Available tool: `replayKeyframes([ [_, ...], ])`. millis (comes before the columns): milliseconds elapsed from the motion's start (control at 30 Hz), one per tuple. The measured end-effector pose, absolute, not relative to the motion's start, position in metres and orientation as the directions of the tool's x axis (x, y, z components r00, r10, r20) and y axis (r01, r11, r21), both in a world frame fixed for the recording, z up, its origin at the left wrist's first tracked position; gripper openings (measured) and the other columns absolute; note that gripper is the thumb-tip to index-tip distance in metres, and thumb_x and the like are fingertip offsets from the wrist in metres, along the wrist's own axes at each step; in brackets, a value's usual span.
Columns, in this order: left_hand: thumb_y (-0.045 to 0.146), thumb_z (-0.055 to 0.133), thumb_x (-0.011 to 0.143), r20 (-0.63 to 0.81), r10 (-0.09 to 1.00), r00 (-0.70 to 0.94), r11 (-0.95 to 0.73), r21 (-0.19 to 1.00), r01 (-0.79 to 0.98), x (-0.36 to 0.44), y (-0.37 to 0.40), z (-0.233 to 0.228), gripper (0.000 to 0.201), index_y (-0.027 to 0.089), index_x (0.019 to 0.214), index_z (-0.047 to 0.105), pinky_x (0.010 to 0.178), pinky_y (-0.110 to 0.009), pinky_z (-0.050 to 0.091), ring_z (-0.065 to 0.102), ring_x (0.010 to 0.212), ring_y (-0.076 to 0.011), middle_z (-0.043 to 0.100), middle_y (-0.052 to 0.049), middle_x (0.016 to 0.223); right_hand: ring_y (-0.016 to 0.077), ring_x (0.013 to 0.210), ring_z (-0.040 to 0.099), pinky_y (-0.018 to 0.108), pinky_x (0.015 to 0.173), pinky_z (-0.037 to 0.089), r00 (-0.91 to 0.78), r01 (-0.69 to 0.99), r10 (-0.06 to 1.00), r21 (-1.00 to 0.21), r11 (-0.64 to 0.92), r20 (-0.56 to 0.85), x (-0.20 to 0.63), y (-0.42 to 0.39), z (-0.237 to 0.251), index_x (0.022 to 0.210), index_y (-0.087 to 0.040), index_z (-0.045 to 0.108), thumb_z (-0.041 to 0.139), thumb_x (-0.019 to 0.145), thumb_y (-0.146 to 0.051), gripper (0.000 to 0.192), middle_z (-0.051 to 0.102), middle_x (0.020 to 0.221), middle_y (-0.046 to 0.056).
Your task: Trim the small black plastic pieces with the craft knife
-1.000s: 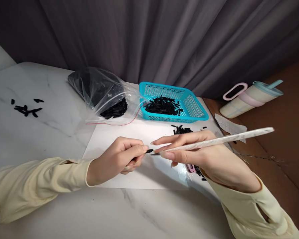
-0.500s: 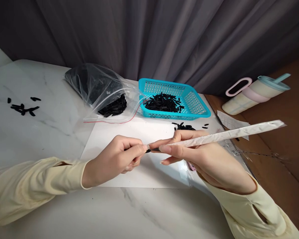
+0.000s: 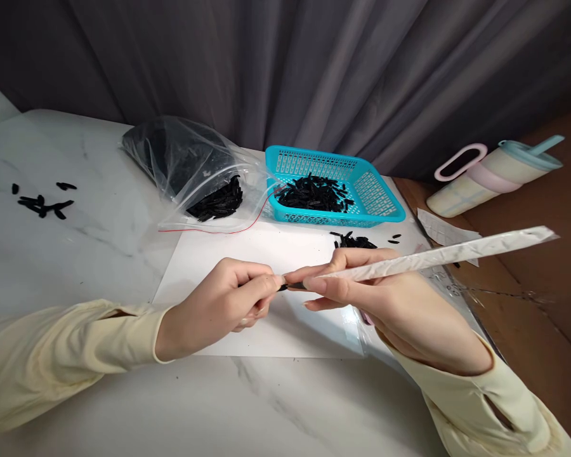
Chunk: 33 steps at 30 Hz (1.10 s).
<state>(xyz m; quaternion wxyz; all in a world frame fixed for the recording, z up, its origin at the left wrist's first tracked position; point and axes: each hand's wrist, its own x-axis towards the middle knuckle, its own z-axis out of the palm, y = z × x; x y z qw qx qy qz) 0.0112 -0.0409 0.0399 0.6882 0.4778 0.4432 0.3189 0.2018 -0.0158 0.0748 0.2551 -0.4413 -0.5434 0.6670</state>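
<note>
**Two hands meeting over the white sheet**

Far to the left on the marble table (image 3: 99, 393) lies a small scatter of black bits (image 3: 40, 203). Nearer the middle, at the far side, sits a clear plastic bag (image 3: 190, 171) with more black pieces inside, and just to its right a blue basket (image 3: 380, 200) holding a heap of them.

My left hand (image 3: 216, 308) rests over the white sheet (image 3: 204, 260), thumb and forefinger pinched shut on a tiny black piece (image 3: 284, 287) — only its tip shows between my fingertips. My right hand (image 3: 385, 298) meets it from the right, fingers closed around a long wrapped stick (image 3: 438, 255) whose near end touches that black piece; the far end angles off up to the right.

A few loose black pieces lie just behind my right hand. At the far right a pale bottle (image 3: 495, 174) lies on its side on the brown surface.
</note>
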Motion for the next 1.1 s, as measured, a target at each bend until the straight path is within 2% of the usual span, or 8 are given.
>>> replayKeyframes([
  [500,0.024,0.044,0.085,-0.307,0.851,0.426,0.376,0.922,-0.088,0.0108,-0.0413,0.0383,0.037,0.015,0.049,0.04,0.036,-0.018,0.018,0.025,0.036,-0.0028,0.034,0.005,0.042,0.023,0.094,0.065,0.032,0.073,0.057,-0.471,0.099,0.84,-0.962,-0.255,-0.271,0.2008,-0.019,0.0746,0.059,-0.014,0.055,0.068,0.075,-0.025,0.023,0.071,0.088,0.007],
  [733,0.023,0.043,0.086,-0.257,0.849,0.462,0.358,0.922,-0.146,0.0093,-0.0426,0.0377,0.038,0.015,0.05,0.038,0.036,-0.018,0.018,0.025,0.036,-0.0025,0.034,0.006,0.043,0.0215,0.092,0.066,0.029,0.075,0.056,-0.491,0.1,0.821,-0.955,-0.28,-0.292,0.2041,-0.0148,0.0743,0.064,-0.013,0.061,0.071,0.072,-0.023,0.017,0.07,0.094,0.008],
  [1100,0.025,0.047,0.086,-0.172,0.824,0.539,0.351,0.902,-0.249,0.007,-0.0419,0.0335,0.037,0.015,0.051,0.038,0.035,-0.016,0.018,0.027,0.036,-0.0021,0.032,0.007,0.041,0.0167,0.084,0.068,0.023,0.068,0.055,-0.538,0.057,0.793,-0.951,-0.303,-0.285,0.205,-0.0147,0.0793,0.063,-0.013,0.062,0.07,0.072,-0.018,0.013,0.072,0.089,0.007],
])
